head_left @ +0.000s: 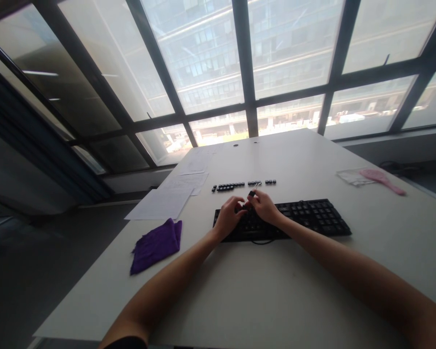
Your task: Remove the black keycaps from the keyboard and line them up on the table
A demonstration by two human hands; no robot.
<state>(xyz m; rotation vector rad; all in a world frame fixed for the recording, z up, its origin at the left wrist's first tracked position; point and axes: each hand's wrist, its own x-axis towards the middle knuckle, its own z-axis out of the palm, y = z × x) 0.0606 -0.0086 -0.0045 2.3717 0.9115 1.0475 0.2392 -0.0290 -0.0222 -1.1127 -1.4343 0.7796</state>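
A black keyboard (pixel 312 216) lies on the white table with both hands over its left half. My right hand (pixel 264 207) is closed on a small tool with a black part and thin metal wires, which looks like a keycap puller (pixel 252 193). Close beside it, my left hand (pixel 229 216) has thumb and fingers pinched together above the keys; a small dark piece there is too small to name. Just beyond the keyboard, loose black keycaps (pixel 236 184) stand in short rows. The keys under the hands are mostly hidden.
On the left lie a folded purple cloth (pixel 157 245) and several white paper sheets (pixel 162 202). A pink handled object (pixel 381 179) rests on a pale packet (pixel 352 177) at the right. Large windows (pixel 290 43) stand behind the table (pixel 276 291).
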